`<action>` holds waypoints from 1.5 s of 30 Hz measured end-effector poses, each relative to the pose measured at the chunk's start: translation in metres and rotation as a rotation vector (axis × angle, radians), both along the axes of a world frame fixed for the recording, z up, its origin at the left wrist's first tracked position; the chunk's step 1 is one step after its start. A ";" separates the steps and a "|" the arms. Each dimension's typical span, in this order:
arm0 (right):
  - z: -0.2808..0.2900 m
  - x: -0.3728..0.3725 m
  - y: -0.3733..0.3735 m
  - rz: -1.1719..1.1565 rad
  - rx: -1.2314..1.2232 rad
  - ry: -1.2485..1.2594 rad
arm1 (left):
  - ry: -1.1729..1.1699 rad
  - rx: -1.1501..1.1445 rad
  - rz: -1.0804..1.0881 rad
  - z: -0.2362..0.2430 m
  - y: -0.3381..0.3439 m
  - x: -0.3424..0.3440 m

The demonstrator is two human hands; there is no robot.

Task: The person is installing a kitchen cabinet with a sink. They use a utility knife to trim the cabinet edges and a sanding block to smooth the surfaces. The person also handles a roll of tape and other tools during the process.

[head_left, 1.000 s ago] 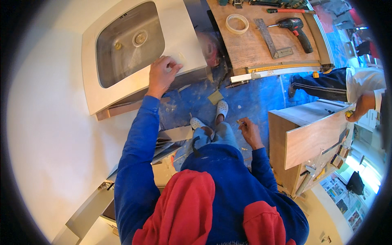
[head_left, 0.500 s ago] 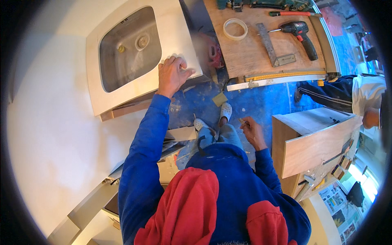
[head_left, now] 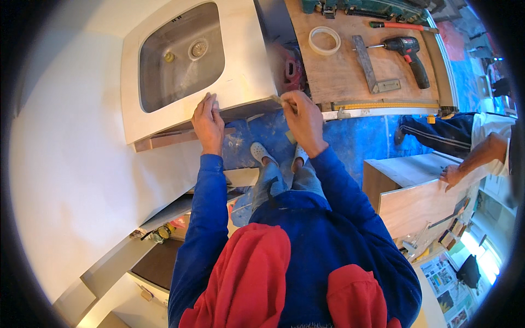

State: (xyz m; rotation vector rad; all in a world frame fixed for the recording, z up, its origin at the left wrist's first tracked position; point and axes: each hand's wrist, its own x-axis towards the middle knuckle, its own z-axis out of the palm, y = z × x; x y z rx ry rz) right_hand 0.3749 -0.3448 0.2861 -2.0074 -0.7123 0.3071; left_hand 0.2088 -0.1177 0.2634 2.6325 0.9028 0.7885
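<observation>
A pale countertop [head_left: 243,71] with a steel sink [head_left: 164,76] set into it lies at the upper left. At its front edge, my left hand [head_left: 208,126] rests with fingers stretched out, fingertips on the top surface. My right hand [head_left: 303,121] is at the countertop's near right corner. Its thumb and fingers are pinched together there, and whatever they hold is too small and hidden to name.
Right of the sink, a plywood worktop bears a cordless drill [head_left: 407,54], a metal square [head_left: 369,68] and a tape roll [head_left: 324,41]. A co-worker's hand [head_left: 451,176] touches a wooden cabinet [head_left: 410,208] at the right. Blue sheeting [head_left: 350,142] covers the floor.
My right hand has risen from low beside my legs to the countertop's corner. My left hand has slid left along the front edge. The co-worker's hand has come onto the cabinet.
</observation>
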 end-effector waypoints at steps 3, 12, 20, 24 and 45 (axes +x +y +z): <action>-0.006 0.007 0.016 -0.063 -0.004 -0.175 | 0.031 -0.031 0.028 -0.004 -0.007 -0.005; -0.014 -0.005 0.026 0.027 -0.049 -0.224 | 0.109 -0.041 0.016 0.001 -0.005 -0.008; -0.020 -0.010 0.026 0.006 -0.021 -0.204 | 0.103 -0.018 0.024 -0.006 -0.008 -0.009; -0.021 -0.013 0.028 -0.016 0.053 -0.206 | 0.114 -0.003 0.016 -0.007 -0.008 -0.010; -0.022 -0.021 0.035 -0.138 -0.040 -0.134 | 0.183 -0.009 0.009 -0.006 -0.007 -0.013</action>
